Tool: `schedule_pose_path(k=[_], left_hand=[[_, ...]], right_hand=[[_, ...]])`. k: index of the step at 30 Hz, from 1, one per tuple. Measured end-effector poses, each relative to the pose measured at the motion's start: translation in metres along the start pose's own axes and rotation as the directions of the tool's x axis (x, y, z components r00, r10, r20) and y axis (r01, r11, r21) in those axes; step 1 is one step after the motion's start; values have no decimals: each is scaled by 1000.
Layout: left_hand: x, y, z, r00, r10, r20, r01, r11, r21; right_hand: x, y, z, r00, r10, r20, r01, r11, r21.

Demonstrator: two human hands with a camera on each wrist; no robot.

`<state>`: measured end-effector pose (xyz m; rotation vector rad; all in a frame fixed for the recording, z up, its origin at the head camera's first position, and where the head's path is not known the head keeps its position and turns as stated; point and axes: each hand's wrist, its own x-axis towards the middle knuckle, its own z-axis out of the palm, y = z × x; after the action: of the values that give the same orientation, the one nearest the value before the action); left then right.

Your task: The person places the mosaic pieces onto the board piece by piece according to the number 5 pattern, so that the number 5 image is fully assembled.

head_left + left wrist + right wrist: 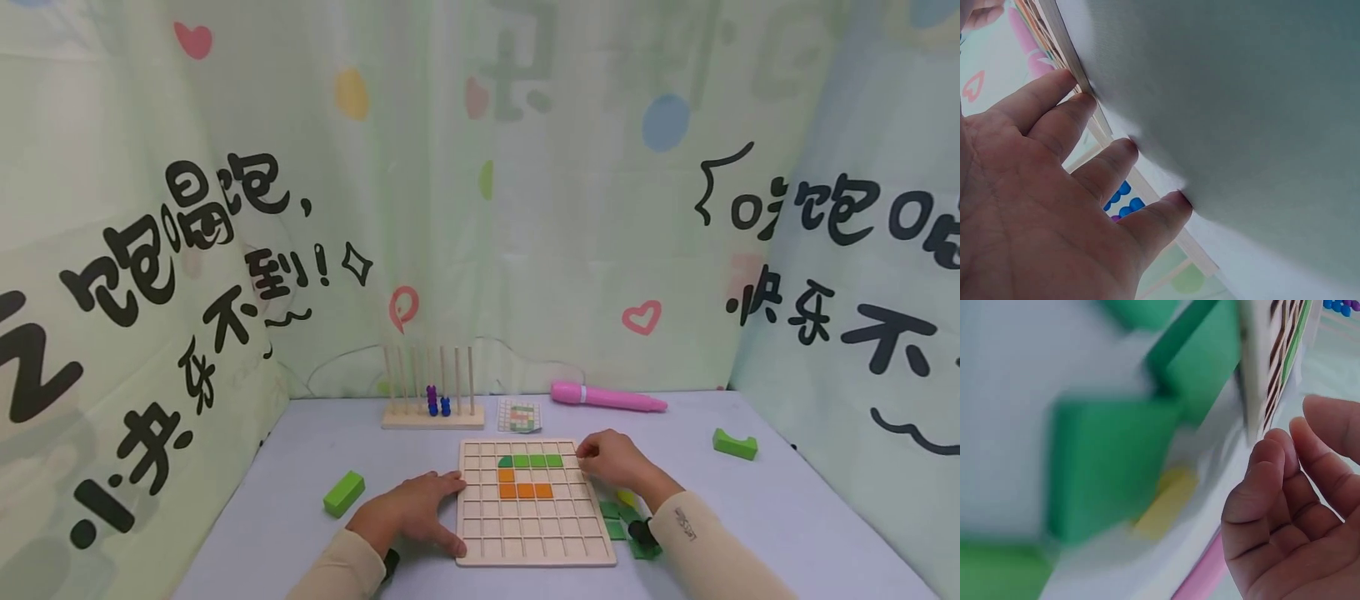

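A pale wooden grid board [536,527] lies in the middle of the table in the head view. Green pieces [538,461] form a row near its top, and orange pieces [527,491] sit below them. Fingers spread, my left hand [411,507] rests against the board's left edge; the left wrist view shows its fingertips [1125,147] down at the table. My right hand [617,460] is at the board's upper right edge. In the right wrist view its fingers are loosely bent, with no piece visible between them. Loose green pieces [1110,469] and a yellow piece [1169,503] lie beside the board.
Behind the board stand a peg rack [432,417] with blue and purple beads, a small pattern card [519,416] and a pink marker-shaped object [607,397]. One green block [344,494] lies at left, another notched one [735,444] at right. Printed curtains [525,250] enclose the table.
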<state>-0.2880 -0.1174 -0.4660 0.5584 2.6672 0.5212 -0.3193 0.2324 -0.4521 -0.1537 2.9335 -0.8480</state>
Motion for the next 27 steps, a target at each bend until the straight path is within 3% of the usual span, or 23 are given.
schedule_pose_path(k=[8,14,27], left_hand=[[-4,-1,-3,998,55,-16,-55,998,19],[-6,0,-2,999,51,-8,-51,999,-12],[-5,2,-2,999,37,-1,-37,999,-13]], right_hand=[[-16,21,-15,998,40,58,-37,998,-56],[-31,26,-20,990,81,116,-67,990,-123],[-39,23,-17,987,122,101,-96,969,-226]])
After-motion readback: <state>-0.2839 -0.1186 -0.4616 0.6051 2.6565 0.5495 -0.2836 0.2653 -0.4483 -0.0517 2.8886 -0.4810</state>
